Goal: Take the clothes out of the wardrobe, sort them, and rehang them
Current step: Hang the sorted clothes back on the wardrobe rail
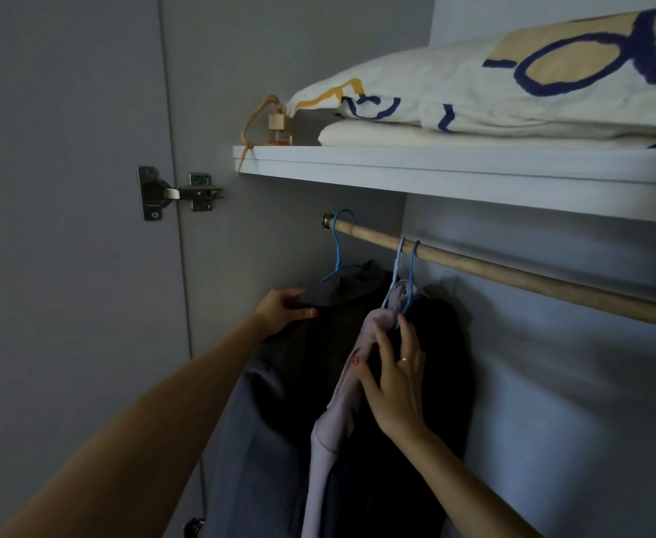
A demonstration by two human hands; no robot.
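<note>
A: Clothes were all on the wooden rail (pixel 512 279) above both hands, as far as I could see. The biggest, a dark grey jacket (pixel 279 382), hung from the blue hanger (pixel 338 246) at the rail's far-left end, and the left hand (pixel 283 310) gripped its shoulder, thumb underneath and fingers curled over the top edge.

B: And the right hand (pixel 396 378)?

A: It was just right of the left one, fingers loosely spread against a pale lilac garment (pixel 338 401) near the neck of its hanger. Whether it pinched the cloth or only pressed it, I could not tell. A black garment (pixel 446 363) hung directly behind that hand, on its own blue hanger hook (pixel 414 262).

B: So how far along was the job?

A: Barely begun, I judged. Three pieces were on hangers on the rail, none visibly lifted off, and no sorted pile showed anywhere. Taking out, sorting and rehanging all seemed to remain.

B: Anything else around?

A: Above the hands, a shelf (pixel 435 165) carried folded patterned bedding (pixel 512 87) and, smallest of all, a little scent bottle (pixel 278 130) with a yellow cord; left of the left hand sat a door hinge (pixel 175 193)
</note>
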